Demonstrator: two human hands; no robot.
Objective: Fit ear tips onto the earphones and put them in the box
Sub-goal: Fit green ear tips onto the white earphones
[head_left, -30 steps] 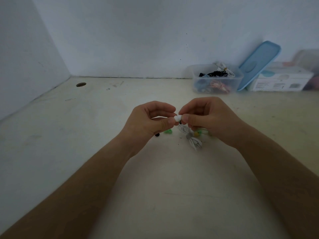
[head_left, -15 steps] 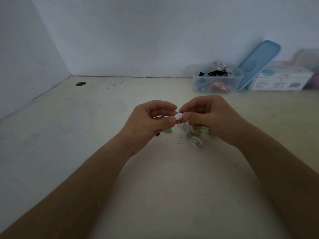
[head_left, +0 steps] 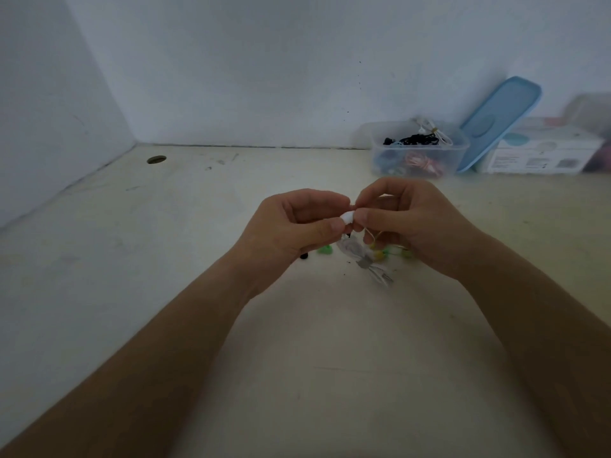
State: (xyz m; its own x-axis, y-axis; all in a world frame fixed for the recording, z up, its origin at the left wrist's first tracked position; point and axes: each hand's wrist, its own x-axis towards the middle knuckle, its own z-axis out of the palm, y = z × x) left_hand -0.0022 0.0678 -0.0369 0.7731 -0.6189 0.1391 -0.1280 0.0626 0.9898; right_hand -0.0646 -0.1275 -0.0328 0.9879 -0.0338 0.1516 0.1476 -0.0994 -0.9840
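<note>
- Keep the 2 hands close together above the table (head_left: 198, 259) as you seat the tip. To my eye the fit needs a straight push along the nozzle with a slight twist, not a sideways squeeze.
- Check the tip's skirt sits even all round before you let go. A half-seated tip would likely pop off in the box.
- Your left hand (head_left: 291, 226) has its fingers curled, thumb and forefinger pinching the white earbud (head_left: 347, 217) from the left.
- Your right hand (head_left: 413, 223) is curled too and pinches the same piece from the right, fingertips nearly touching the left thumb. Tip and bud cannot be told apart at this size.
- The earbud's white cable bundle (head_left: 358, 256) hangs down to the table just below your hands.
- Loose green ear tips (head_left: 325, 250) and yellow ear tips (head_left: 378, 256) lie beside that bundle.
- The clear box (head_left: 463, 146) stands well apart at the back wall, open, with other earphones inside and its blue lid (head_left: 499, 123) leaning beside it.
</note>
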